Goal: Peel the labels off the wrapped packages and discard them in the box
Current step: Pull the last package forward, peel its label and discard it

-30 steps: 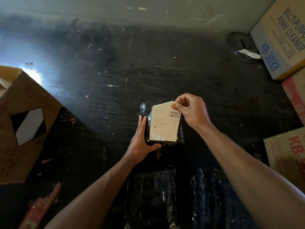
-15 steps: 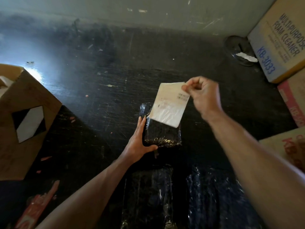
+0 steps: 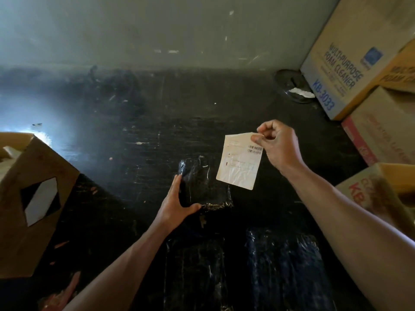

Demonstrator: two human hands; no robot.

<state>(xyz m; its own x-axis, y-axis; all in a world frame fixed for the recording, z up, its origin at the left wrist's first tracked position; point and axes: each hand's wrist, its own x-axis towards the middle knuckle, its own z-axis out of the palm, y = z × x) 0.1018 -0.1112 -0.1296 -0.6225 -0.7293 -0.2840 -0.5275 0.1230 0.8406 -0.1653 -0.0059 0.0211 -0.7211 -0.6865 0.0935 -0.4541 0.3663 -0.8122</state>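
A small package wrapped in black film [image 3: 205,184] lies on the dark table in the middle of the view. My left hand [image 3: 177,202] rests against its left side, fingers straight along the edge and thumb at its near corner. My right hand [image 3: 277,148] pinches the top right corner of a white label [image 3: 239,163] with a barcode. The label hangs free in the air, just right of and above the package. An open brown cardboard box [image 3: 33,198] with a black and white diamond mark stands at the left.
Two larger black-wrapped packages [image 3: 195,272] [image 3: 285,265] lie near the front edge. Foam cleaner cartons [image 3: 350,63] are stacked along the right side, with another carton [image 3: 381,194] nearer me. A dark round dish [image 3: 292,88] sits at the back right by the wall.
My right hand has peeled the label fully off the package and lifted it up and to the right. My left hand stays on the package's left side.
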